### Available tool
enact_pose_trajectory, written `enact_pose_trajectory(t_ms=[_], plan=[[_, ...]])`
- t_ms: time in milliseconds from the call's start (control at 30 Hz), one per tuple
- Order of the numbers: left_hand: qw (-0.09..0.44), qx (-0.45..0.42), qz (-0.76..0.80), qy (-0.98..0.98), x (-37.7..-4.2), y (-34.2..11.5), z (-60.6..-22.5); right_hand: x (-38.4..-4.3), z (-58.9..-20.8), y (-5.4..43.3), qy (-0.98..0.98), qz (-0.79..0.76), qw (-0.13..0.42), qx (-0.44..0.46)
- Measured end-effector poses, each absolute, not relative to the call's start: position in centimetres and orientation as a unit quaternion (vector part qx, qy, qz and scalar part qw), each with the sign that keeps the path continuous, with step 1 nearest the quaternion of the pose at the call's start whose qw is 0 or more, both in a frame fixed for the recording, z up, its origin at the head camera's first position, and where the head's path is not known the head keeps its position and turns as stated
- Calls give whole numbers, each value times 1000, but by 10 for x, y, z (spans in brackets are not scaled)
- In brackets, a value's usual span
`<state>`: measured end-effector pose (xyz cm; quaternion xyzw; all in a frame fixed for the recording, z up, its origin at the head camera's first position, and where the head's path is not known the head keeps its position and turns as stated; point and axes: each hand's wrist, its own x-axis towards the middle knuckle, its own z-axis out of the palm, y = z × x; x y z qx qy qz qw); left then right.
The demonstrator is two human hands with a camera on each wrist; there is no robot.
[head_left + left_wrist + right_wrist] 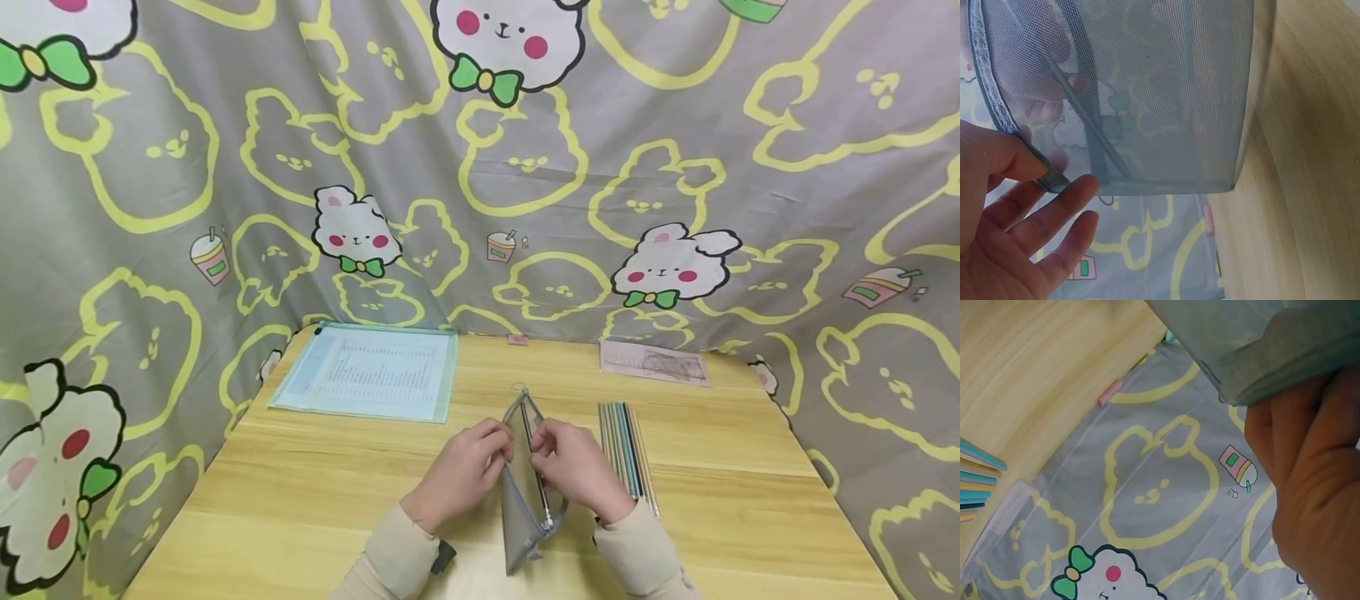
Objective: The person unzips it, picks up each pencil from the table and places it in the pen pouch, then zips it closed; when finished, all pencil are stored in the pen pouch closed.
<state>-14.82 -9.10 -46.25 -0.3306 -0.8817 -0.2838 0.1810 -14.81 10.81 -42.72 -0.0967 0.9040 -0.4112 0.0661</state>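
A grey mesh zip pouch (pixel 517 508) stands on edge between the two hands, its zipped mouth spread apart. My left hand (pixel 468 462) pinches the left zip edge between thumb and forefinger, the other fingers loosely spread in the left wrist view. On the other side, my right hand (pixel 573 462) grips the opposite edge, its fingertips partly hidden by the mesh (pixel 1322 337). Inside the pouch lies one dark pencil (pixel 536 467), slanting along its length. Through the mesh, the left wrist view shows it as a dark stick (pixel 1088 122).
Right of the pouch, several pencils (pixel 626 450) lie side by side. A clear blue-edged document folder (pixel 360 375) with printed paper lies at the back left. Toward the back right is a pinkish printed slip (pixel 652 362). A small pink block (pixel 517 340) sits near the patterned curtain (pixel 420 167).
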Motion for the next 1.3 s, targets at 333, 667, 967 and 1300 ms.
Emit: enact_pose_trajectory(t_ms=[333, 667, 967, 1300], plan=[[177, -328, -287, -883, -147, -91, -462, -146, -432, 104, 907, -403, 68, -103], [190, -331, -283, -880, -145, -93, -467, -144, -439, 100, 913, -380, 83, -128], [190, -332, -285, -879, -145, -94, -468, -145, -446, 95, 923, -352, 79, -135], [177, -325, -288, -883, -144, -94, -467, -145, -449, 92, 933, -326, 81, -130]])
